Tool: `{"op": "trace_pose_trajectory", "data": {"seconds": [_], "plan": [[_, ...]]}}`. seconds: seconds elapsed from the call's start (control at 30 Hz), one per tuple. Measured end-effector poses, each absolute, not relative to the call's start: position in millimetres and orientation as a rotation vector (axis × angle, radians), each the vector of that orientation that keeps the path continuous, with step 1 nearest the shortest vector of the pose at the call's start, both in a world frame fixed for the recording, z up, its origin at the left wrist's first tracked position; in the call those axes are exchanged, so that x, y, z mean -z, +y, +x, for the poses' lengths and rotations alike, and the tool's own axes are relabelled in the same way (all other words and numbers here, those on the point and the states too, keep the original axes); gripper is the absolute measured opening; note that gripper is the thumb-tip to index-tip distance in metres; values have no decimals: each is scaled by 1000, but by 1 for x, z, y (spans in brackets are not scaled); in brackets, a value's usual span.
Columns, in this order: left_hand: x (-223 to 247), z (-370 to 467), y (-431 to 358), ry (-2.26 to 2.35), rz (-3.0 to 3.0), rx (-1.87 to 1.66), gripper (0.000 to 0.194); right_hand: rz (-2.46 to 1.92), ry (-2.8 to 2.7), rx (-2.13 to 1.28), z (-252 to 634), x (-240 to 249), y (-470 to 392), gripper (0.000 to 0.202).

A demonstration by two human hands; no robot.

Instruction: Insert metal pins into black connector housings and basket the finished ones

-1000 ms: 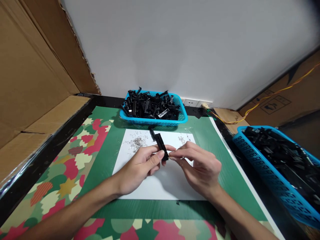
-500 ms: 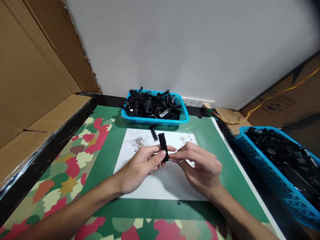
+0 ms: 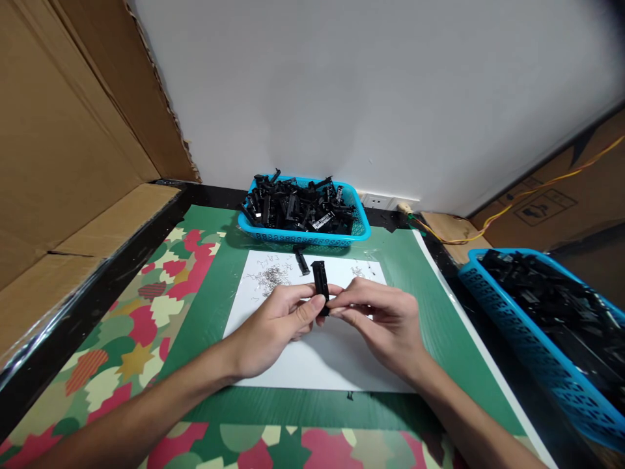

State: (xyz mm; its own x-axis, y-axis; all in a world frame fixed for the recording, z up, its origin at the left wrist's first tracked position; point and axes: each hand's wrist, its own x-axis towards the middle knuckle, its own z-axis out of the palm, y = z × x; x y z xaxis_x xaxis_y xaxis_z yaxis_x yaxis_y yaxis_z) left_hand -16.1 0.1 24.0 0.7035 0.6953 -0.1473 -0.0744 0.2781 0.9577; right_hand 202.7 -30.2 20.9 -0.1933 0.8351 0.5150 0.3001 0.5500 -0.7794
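A narrow black plastic part (image 3: 320,280) is held nearly upright between the thumb and fingers of my left hand (image 3: 286,316), over a white sheet (image 3: 312,365). At the part's lower right edge, the thumb and forefinger of my right hand (image 3: 383,319) are pinched together, touching it. Whatever lies between those fingertips is too small to make out. A pile of tiny thin metal pieces, like small springs or clips (image 3: 271,280), lies on the sheet's left, with a smaller cluster (image 3: 360,270) at the right. Behind my hands rests another black part (image 3: 301,262).
A blue basket (image 3: 303,236) heaped with black plastic parts stands against the wall. Another blue basket (image 3: 527,332) of black parts is at the right. Cardboard (image 3: 73,130) walls the left side. A yellow cable (image 3: 493,221) runs from the outlet (image 3: 375,201).
The fingers of my right hand have shifted slightly and drawn closer together at the part's lower end. My left hand keeps its hold, nearly still.
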Motion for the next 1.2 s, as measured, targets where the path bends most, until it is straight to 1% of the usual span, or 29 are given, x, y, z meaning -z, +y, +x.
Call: {"op": "trace_pose_trajectory", "data": {"seconds": [0.13, 0.33, 0.57, 0.67, 0.83, 1.03, 1.2], "plan": [[-26, -17, 0, 631, 1203, -551, 59, -979, -1749, -653, 206, -21, -29, 5], [-30, -16, 1, 694, 1235, -536, 58, -927, -1839, -664, 210, -23, -30, 10], [-27, -15, 1, 624, 1170, -514, 59, -884, -1810, -695, 207, -24, -30, 15], [-23, -15, 0, 590, 1115, -520, 56, -881, -1807, -700, 207, -21, -30, 17], [-21, -15, -1, 580, 1034, -497, 51, -814, -1898, -603, 208, -21, -31, 30], [-24, -15, 2, 551, 998, -473, 55, -793, -1996, -426, 211, -26, -32, 38], [-22, -16, 4, 530, 1088, -511, 45, -817, -1947, -371, 215, -25, -32, 44]]}}
